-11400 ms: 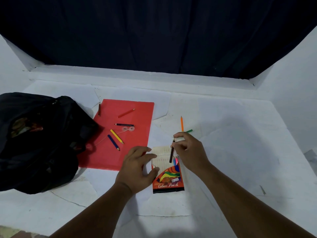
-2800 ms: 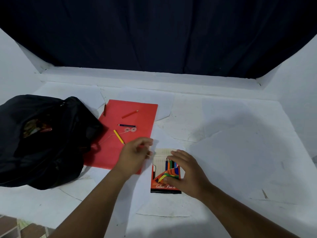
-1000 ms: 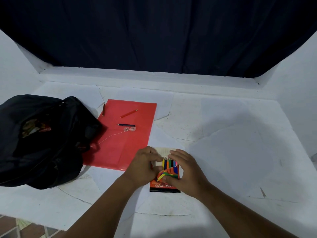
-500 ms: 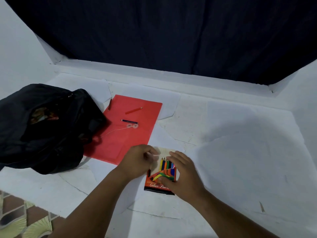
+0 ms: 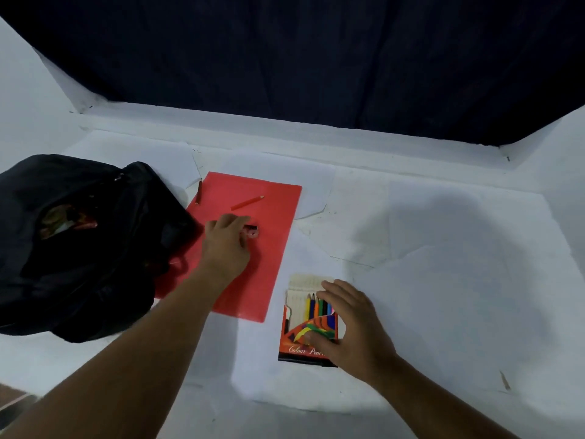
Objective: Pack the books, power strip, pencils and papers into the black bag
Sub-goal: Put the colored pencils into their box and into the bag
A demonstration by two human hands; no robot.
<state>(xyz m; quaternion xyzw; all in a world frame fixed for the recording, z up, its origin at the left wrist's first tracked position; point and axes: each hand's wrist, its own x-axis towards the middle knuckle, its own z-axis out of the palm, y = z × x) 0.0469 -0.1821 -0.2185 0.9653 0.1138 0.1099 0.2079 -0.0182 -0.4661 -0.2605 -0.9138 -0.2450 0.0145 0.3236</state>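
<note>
The black bag (image 5: 79,245) slumps open at the desk's (image 5: 443,280) left edge, something colourful showing in its mouth; its soft rim could fold shut and block whatever comes next. Just beside it, touching its right side, lies the red folder (image 5: 269,248), with white papers (image 5: 316,191) spread beneath and behind it. A hurried sweep across this slick surface could send the loose pencils rolling toward the far edge.

Near the front edge sits the pencil box (image 5: 308,324), flap up, coloured tips showing. The right hand (image 5: 351,327) rests on it, fingers spread flat, pinning it down; if that pressure slips, the box may skid and spill.

The left hand (image 5: 226,245) reaches over the folder, fingertips closing on a dark pencil (image 5: 251,228), though whether the pinch has landed I cannot tell. A red pencil (image 5: 247,203) lies just beyond, and a brown pencil (image 5: 199,192) at the folder's far left corner could be overlooked.
</note>
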